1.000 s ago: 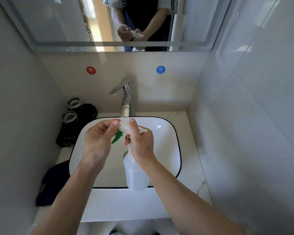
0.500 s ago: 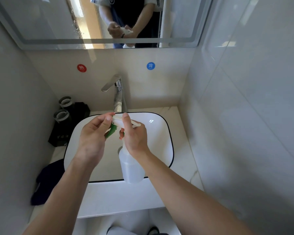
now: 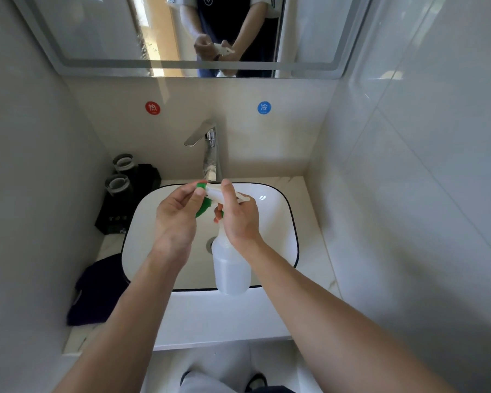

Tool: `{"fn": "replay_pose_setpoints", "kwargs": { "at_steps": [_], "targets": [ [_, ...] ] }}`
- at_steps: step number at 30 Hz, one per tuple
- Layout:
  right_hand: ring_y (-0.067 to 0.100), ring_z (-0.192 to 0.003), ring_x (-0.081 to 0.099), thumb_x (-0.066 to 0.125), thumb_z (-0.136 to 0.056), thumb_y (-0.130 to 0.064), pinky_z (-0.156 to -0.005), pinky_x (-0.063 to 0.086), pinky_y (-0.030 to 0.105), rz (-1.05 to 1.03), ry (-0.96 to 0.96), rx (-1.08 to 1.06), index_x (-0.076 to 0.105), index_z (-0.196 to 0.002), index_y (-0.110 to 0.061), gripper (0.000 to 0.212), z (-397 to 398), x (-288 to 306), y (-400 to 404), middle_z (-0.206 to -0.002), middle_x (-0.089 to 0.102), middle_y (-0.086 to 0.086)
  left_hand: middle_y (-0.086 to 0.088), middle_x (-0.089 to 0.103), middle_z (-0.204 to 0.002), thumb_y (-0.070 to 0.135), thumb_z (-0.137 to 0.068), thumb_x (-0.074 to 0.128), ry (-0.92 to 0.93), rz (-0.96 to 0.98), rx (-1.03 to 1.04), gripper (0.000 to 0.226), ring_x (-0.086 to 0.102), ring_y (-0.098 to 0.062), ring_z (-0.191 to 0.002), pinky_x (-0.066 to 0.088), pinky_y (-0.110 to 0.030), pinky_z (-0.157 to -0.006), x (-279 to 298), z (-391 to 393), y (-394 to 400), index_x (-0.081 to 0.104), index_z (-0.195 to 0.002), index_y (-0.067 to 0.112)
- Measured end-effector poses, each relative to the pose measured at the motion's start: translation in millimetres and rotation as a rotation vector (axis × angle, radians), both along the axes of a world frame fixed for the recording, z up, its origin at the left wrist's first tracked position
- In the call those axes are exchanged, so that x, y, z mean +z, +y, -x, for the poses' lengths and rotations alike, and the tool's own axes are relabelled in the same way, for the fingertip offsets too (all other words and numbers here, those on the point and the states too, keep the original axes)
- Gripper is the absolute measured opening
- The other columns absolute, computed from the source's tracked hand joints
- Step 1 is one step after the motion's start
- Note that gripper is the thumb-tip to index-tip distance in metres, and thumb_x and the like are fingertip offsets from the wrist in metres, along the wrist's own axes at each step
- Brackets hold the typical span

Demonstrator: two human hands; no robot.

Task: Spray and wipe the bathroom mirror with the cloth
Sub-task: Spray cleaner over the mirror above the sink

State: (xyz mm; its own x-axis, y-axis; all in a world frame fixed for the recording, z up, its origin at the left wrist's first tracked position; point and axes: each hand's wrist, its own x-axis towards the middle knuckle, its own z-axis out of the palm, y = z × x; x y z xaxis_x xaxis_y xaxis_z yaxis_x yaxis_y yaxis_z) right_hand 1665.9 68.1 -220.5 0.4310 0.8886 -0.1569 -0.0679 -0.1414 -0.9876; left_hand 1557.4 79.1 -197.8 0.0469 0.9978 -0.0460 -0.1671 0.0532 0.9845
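Observation:
A clear plastic spray bottle (image 3: 230, 268) with a white head and green trigger hangs over the white sink basin (image 3: 278, 222). My right hand (image 3: 240, 219) grips its neck and head. My left hand (image 3: 176, 217) pinches the green nozzle tip at the front of the head. The dark blue cloth (image 3: 97, 290) lies on the counter left of the basin, apart from both hands. The mirror (image 3: 97, 32) spans the wall above, and its lower part reflects my hands and the bottle.
A chrome faucet (image 3: 210, 148) stands behind the basin. Two dark cups (image 3: 119, 174) on a black tray sit at the back left. Tiled walls close in on the left and right. Red (image 3: 152, 108) and blue (image 3: 264, 107) round stickers mark the wall.
Both hands stay on the bottle over the basin. My left fingers have shifted slightly on the nozzle tip, and the view has tilted a little between frames.

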Motion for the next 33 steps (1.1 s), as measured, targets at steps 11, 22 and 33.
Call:
{"fn": "replay_pose_setpoints", "kwargs": {
  "at_steps": [11, 22, 33],
  "targets": [
    [0.020, -0.052, 0.053, 0.049, -0.086, -0.058, -0.062, 0.047, 0.035, -0.032, 0.050, 0.000, 0.062, -0.080, 0.015, 0.074, 6, 2, -2, -0.057, 0.054, 0.007, 0.006, 0.073, -0.080, 0.009, -0.104, 0.058, -0.008, 0.056, 0.016, 0.012, 0.068, -0.006, -0.074, 0.055, -0.018, -0.076, 4, 2, -3, 0.069, -0.100, 0.009],
    [0.020, -0.054, 0.053, 0.049, -0.085, -0.061, -0.064, 0.048, 0.039, -0.037, 0.073, 0.028, 0.068, -0.083, 0.009, 0.072, 8, 0, -3, -0.057, 0.054, 0.005, 0.000, 0.073, -0.087, 0.004, -0.106, 0.050, 0.002, -0.019, -0.022, 0.019, 0.068, -0.008, -0.076, 0.054, -0.018, -0.071, 7, 4, -8, 0.067, -0.113, -0.002],
    [0.018, -0.054, 0.056, 0.048, -0.086, -0.061, -0.066, 0.050, 0.038, -0.031, 0.047, 0.037, 0.066, -0.078, 0.010, 0.073, 7, -1, -3, -0.054, 0.057, 0.005, 0.007, 0.073, -0.080, 0.011, -0.105, 0.054, 0.010, 0.016, -0.016, 0.016, 0.066, -0.009, -0.076, 0.054, -0.023, -0.076, 7, 5, -6, 0.070, -0.106, 0.007]
  ]
}}
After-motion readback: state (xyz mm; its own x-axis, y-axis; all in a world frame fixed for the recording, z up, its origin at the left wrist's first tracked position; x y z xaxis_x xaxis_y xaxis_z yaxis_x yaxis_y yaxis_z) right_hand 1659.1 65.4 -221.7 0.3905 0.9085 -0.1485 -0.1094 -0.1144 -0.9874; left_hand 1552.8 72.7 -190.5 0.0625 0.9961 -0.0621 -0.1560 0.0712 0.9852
